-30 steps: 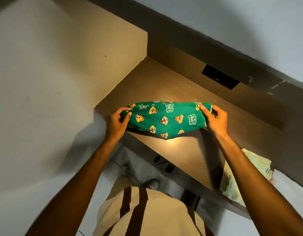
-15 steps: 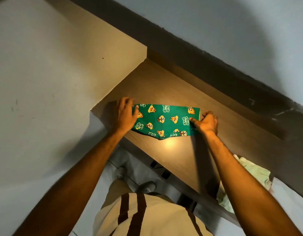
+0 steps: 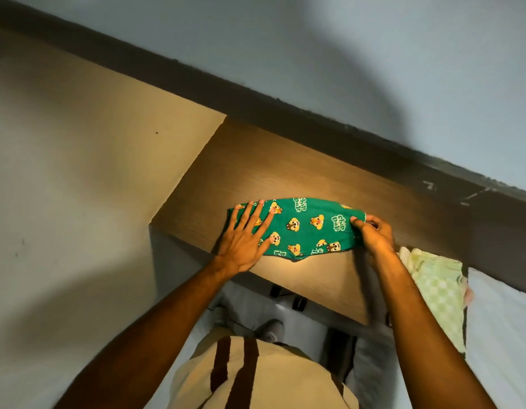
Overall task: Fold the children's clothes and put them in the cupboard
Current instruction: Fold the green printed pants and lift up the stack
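A small green children's garment [image 3: 309, 228] printed with cartoon chipmunks lies on a wooden desk top [image 3: 285, 169]. My left hand [image 3: 244, 240] rests flat on its left end, fingers spread, pressing the cloth down. At the garment's right end, my right hand [image 3: 374, 234] pinches the edge between thumb and fingers. The garment lies folded into a narrow band with a small point hanging toward the desk's front edge.
A pale green checked cloth [image 3: 436, 287] lies at the desk's right end, beside a white bed surface [image 3: 503, 326]. A beige wall panel [image 3: 78, 172] bounds the desk on the left, a dark ledge [image 3: 314, 125] at the back. Shoes [image 3: 273, 329] stand below.
The garment went from held in the air to lying on the desk. My left hand has slid from its left edge onto the cloth and spread flat. The right hand still holds the right end.
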